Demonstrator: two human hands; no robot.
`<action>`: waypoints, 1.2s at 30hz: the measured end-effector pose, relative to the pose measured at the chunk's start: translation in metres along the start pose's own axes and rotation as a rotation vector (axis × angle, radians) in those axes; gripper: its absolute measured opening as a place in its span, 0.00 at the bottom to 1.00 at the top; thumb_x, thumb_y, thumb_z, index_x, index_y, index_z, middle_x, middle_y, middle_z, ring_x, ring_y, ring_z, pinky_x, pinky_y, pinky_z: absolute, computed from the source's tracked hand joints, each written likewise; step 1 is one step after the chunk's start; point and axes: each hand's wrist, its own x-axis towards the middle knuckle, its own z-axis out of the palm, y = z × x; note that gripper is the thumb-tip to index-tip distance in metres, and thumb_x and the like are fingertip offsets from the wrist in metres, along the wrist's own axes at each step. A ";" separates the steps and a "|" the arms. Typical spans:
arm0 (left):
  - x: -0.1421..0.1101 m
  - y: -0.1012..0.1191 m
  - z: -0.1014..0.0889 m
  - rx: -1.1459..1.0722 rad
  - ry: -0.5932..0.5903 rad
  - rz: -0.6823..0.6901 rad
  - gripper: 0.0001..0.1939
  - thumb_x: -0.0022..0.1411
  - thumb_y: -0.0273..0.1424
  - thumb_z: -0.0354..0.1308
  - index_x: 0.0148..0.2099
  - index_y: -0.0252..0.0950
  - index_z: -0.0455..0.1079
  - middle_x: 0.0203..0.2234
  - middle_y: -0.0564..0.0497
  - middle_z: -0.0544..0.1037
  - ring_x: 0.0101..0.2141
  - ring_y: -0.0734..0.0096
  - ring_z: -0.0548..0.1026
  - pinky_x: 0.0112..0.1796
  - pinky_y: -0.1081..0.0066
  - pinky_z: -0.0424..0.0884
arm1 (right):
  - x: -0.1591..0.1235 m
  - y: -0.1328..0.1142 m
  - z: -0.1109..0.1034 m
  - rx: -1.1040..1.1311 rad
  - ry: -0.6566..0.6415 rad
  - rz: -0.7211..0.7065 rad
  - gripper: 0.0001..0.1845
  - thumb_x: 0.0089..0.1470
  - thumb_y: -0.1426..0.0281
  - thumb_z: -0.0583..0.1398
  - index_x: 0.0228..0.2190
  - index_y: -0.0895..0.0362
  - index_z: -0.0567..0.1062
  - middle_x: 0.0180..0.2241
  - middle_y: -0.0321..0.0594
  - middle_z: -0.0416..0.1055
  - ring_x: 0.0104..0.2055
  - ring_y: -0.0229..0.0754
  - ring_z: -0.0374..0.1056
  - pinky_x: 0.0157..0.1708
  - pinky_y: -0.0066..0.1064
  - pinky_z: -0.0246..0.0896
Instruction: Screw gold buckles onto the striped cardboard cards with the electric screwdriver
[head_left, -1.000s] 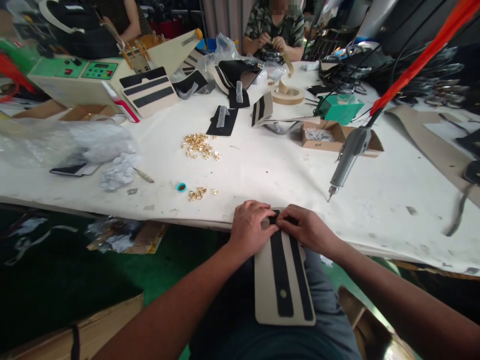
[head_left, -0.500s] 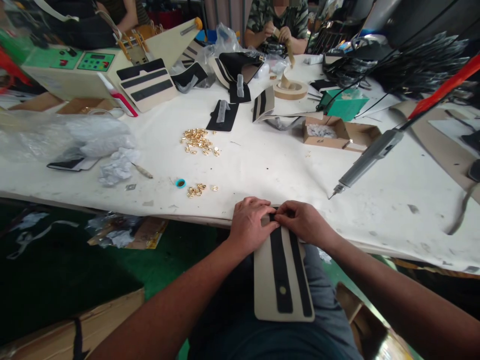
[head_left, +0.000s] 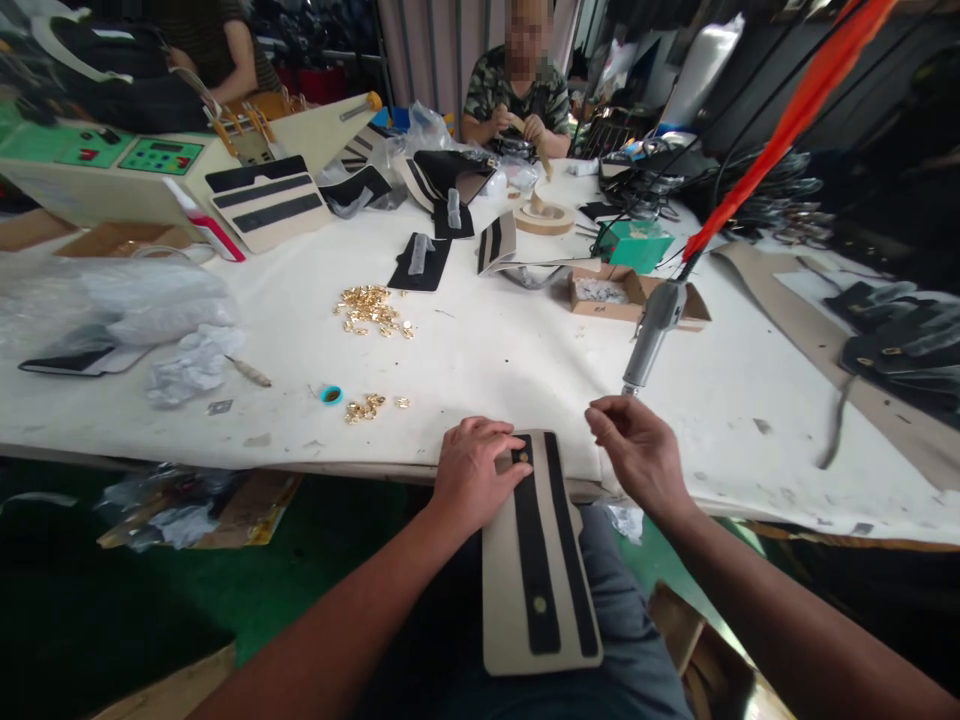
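A beige panel with black strips (head_left: pixel 502 560) lies over my lap, its far end against the table edge. My left hand (head_left: pixel 480 465) grips its far left part, thumb on top. Beside the thumb, a small round brass-coloured piece (head_left: pixel 524 457) sits on the left strip; a similar round piece (head_left: pixel 540 604) is near the strip's close end. My right hand (head_left: pixel 641 450) is raised off the panel to the right, fingers curled together; whether anything is in them cannot be made out. Just beyond it hangs a grey electric screwdriver (head_left: pixel 651 335), its tip hidden behind the hand.
Gold metal pieces (head_left: pixel 367 308) lie in a pile on the white table (head_left: pixel 465 365), near a small blue cap (head_left: pixel 331 396). Farther back are a cardboard box (head_left: pixel 611 300), a tape roll (head_left: pixel 544 219) and a green box (head_left: pixel 635 246). A co-worker (head_left: pixel 517 110) sits opposite, handling tape.
My right hand has left the panel's far end and moved right, up to the screwdriver. A round piece now shows beside my left thumb. The view has shifted; my left hand stays on the panel.
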 end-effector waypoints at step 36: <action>0.000 0.000 0.001 0.069 -0.043 0.031 0.13 0.63 0.40 0.73 0.50 0.47 0.84 0.55 0.54 0.83 0.57 0.53 0.73 0.55 0.50 0.67 | 0.007 -0.053 0.075 0.672 -0.143 -0.015 0.18 0.55 0.57 0.73 0.28 0.54 0.74 0.18 0.30 0.68 0.17 0.37 0.64 0.18 0.29 0.62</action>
